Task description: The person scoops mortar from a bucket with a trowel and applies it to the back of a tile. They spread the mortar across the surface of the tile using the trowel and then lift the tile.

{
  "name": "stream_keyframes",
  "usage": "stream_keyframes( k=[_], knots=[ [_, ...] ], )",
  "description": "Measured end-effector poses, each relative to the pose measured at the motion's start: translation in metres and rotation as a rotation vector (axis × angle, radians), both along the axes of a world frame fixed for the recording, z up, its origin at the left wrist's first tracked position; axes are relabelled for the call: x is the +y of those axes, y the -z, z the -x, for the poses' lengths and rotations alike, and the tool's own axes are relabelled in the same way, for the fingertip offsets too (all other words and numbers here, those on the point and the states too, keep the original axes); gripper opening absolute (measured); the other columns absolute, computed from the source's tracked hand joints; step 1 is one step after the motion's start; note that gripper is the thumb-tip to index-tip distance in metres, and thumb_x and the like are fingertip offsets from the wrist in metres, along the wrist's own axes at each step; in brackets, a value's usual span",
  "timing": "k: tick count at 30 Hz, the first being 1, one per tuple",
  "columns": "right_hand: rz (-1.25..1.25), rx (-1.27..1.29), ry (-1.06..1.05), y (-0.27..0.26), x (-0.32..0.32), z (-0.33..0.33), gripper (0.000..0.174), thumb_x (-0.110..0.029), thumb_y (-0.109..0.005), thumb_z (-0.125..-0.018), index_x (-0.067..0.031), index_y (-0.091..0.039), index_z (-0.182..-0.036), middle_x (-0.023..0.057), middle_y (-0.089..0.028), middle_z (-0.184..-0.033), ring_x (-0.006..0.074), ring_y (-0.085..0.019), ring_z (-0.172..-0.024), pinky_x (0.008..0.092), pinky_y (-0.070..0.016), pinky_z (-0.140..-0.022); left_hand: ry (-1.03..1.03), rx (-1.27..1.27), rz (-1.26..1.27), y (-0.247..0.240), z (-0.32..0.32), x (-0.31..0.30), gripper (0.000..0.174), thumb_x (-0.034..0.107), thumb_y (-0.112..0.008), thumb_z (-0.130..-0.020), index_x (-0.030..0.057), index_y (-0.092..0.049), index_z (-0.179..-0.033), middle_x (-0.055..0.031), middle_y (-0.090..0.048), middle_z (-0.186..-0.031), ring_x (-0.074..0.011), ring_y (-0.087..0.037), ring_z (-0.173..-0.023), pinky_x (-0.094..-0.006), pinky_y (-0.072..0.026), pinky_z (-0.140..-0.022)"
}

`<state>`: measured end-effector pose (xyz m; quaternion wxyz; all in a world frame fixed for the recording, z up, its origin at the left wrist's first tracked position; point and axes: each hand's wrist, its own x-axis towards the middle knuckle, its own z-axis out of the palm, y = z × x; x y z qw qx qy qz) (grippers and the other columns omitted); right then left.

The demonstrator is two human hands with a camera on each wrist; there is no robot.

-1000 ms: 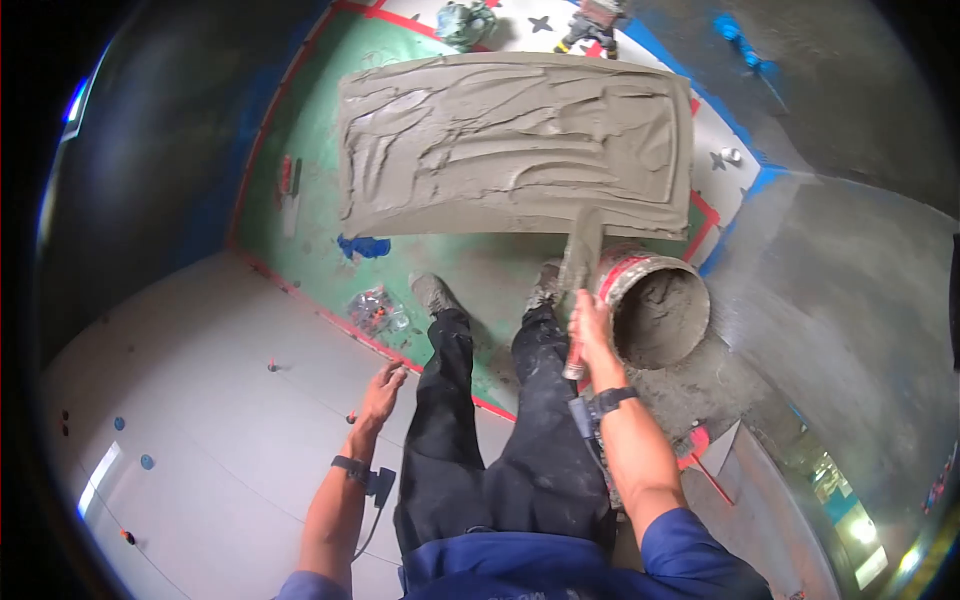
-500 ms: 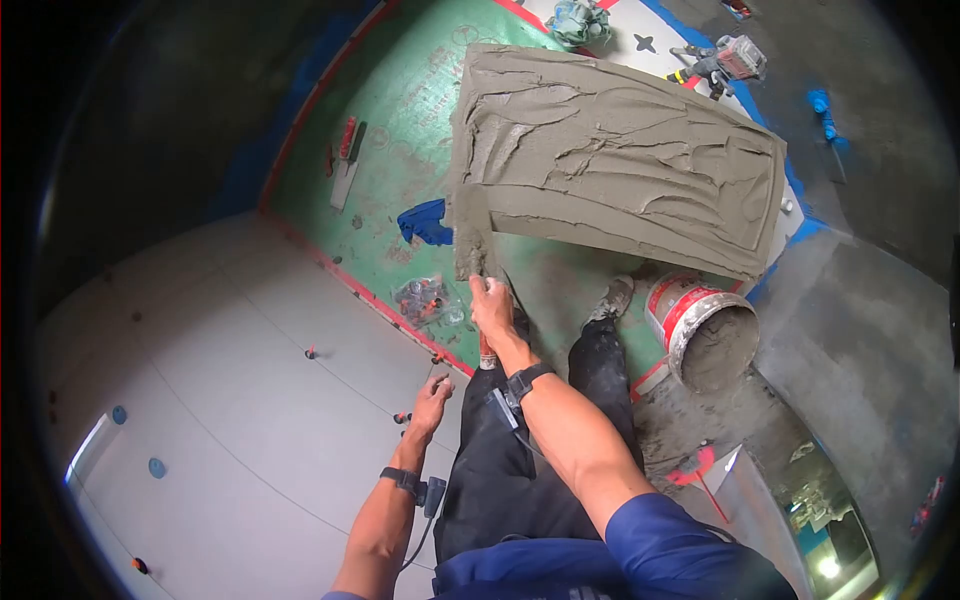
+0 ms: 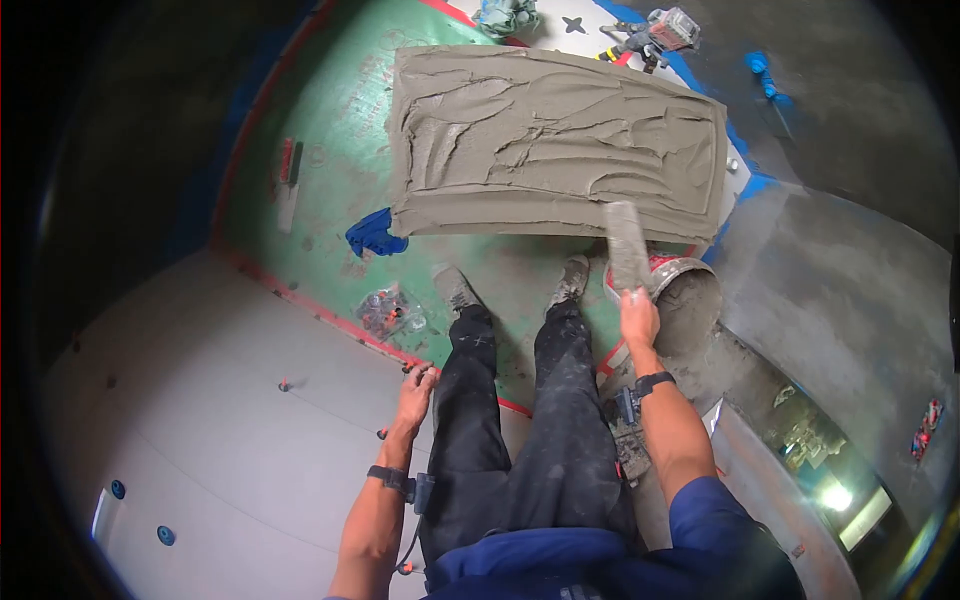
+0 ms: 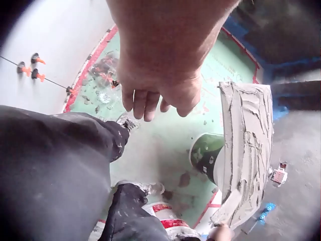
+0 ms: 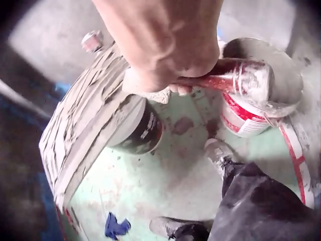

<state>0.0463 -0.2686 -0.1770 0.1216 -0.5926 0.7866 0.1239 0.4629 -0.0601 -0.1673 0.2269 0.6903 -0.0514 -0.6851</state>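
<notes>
A rectangular slab (image 3: 560, 140) coated in ridged grey mortar lies across the top of the head view; the right wrist view shows a dark bucket (image 5: 145, 128) under it. My right hand (image 3: 640, 318) grips the red handle (image 5: 235, 78) of a trowel, whose mortar-smeared blade (image 3: 627, 245) overlaps the slab's near right edge. Beside that hand a red-and-white bucket (image 5: 246, 118) holding grey mortar (image 3: 688, 300) leans toward me. My left hand (image 3: 413, 400) hangs by my left leg with relaxed fingers; the left wrist view shows this hand (image 4: 155, 85) holding nothing.
On the green floor covering (image 3: 330, 140) lie a second trowel (image 3: 288, 190), a blue cloth (image 3: 375, 234) and a clear bag of small parts (image 3: 388, 312). A power tool (image 3: 655, 35) and a crumpled bag (image 3: 505, 17) are beyond the slab. Pale tiles with small clips (image 3: 284, 386) spread at left.
The trowel in my right hand has swung from the slab's left end to its right end, by the mortar bucket. My left hand stays low beside my leg.
</notes>
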Motion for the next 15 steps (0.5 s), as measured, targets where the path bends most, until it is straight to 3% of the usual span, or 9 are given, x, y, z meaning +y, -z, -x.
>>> stream_keyframes(
  k=[1,3,4,5,7,10,11,13,15],
  knots=[
    [-0.003,0.006,0.003,0.012,0.006,0.012,0.036,-0.039,-0.052,-0.096,-0.0037,-0.056,-0.09,0.0181,-0.068,-0.073,0.0358,-0.068,-0.067,0.0484,-0.0524,-0.058,0.013,-0.003,0.014,0.001,0.001,-0.001,0.051,0.032,-0.057,-0.099,-0.0039,-0.05,-0.134,-0.0077,-0.063,-0.107,-0.0162,-0.058,-0.098,-0.0295,-0.0446,-0.091],
    [0.012,-0.789,0.95,0.016,0.008,0.018,0.031,-0.036,-0.054,-0.097,-0.0099,-0.051,-0.08,0.0032,-0.056,-0.059,0.0169,-0.056,-0.046,0.0332,-0.0441,-0.04,0.04,-0.003,0.006,0.003,0.0,-0.001,0.051,0.033,-0.056,-0.099,-0.0021,-0.049,-0.135,-0.0075,-0.064,-0.107,-0.0159,-0.059,-0.099,-0.0293,-0.0456,-0.092],
    [0.137,-0.999,1.154,0.021,0.016,-0.006,0.031,-0.035,-0.055,-0.097,-0.0165,-0.045,-0.074,-0.007,-0.04,-0.054,0.0041,-0.037,-0.04,0.022,-0.0307,-0.033,0.062,-0.008,0.003,0.005,-0.001,-0.002,0.051,0.034,-0.056,-0.099,-0.0004,-0.049,-0.137,-0.0073,-0.065,-0.108,-0.0157,-0.06,-0.1,-0.0291,-0.0465,-0.092],
    [0.125,-1.186,1.302,0.029,0.023,-0.031,0.03,-0.034,-0.055,-0.097,-0.0197,-0.045,-0.073,-0.0073,-0.04,-0.054,0.0052,-0.036,-0.038,0.0234,-0.0302,-0.032,0.081,-0.025,-0.016,0.008,-0.003,0.002,0.049,0.033,-0.056,-0.099,0.0008,-0.05,-0.135,-0.0064,-0.065,-0.104,-0.015,-0.06,-0.097,-0.0276,-0.0467,-0.089],
    [-0.107,-1.366,1.188,0.038,0.039,-0.084,0.031,-0.033,-0.057,-0.096,-0.0213,-0.044,-0.071,-0.0085,-0.039,-0.055,0.003,-0.036,-0.041,0.0214,-0.029,-0.035,0.07,-0.009,-0.037,0.02,-0.01,0.019,0.049,0.034,-0.056,-0.099,0.0014,-0.051,-0.135,-0.0061,-0.065,-0.103,-0.0147,-0.06,-0.096,-0.0274,-0.0467,-0.087],
    [-0.206,-0.916,0.505,0.039,0.047,-0.15,0.035,-0.039,-0.054,-0.095,-0.0061,-0.058,-0.083,0.0131,-0.064,-0.066,0.0275,-0.064,-0.058,0.0415,-0.0522,-0.056,0.086,-0.028,-0.074,0.015,-0.017,0.031,0.048,0.035,-0.056,-0.098,0.0018,-0.052,-0.133,-0.0058,-0.065,-0.1,-0.0139,-0.059,-0.091,-0.0276,-0.0466,-0.082],
    [-0.19,-0.913,0.51,0.032,0.04,-0.143,0.035,-0.039,-0.054,-0.095,-0.0061,-0.058,-0.083,0.0131,-0.064,-0.066,0.0275,-0.064,-0.058,0.0415,-0.0522,-0.056,0.076,-0.047,-0.087,0.012,-0.018,0.032,0.048,0.035,-0.057,-0.098,0.0017,-0.052,-0.133,-0.0058,-0.065,-0.1,-0.0134,-0.058,-0.09,-0.0272,-0.0464,-0.08],
    [-0.283,-0.42,0.005,0.006,0.017,-0.129,0.04,-0.041,-0.052,-0.094,-0.0018,-0.059,-0.094,0.0263,-0.068,-0.083,0.0425,-0.068,-0.078,0.0522,-0.0529,-0.072,0.083,-0.073,-0.09,0.004,-0.018,0.02,0.048,0.033,-0.057,-0.098,0.0003,-0.052,-0.132,-0.0053,-0.064,-0.098,-0.0122,-0.058,-0.087,-0.0261,-0.0457,-0.077],
    [-0.263,-0.277,0.001,0.003,0.002,-0.078,0.037,-0.04,-0.052,-0.093,-0.0044,-0.059,-0.098,0.0253,-0.068,-0.082,0.0441,-0.067,-0.08,0.0553,-0.0529,-0.072,0.092,-0.054,-0.052,0.01,-0.017,0.014,0.048,0.033,-0.057,-0.099,-0.0003,-0.051,-0.132,-0.0052,-0.064,-0.098,-0.012,-0.057,-0.087,-0.0262,-0.0457,-0.077]
  ],
)
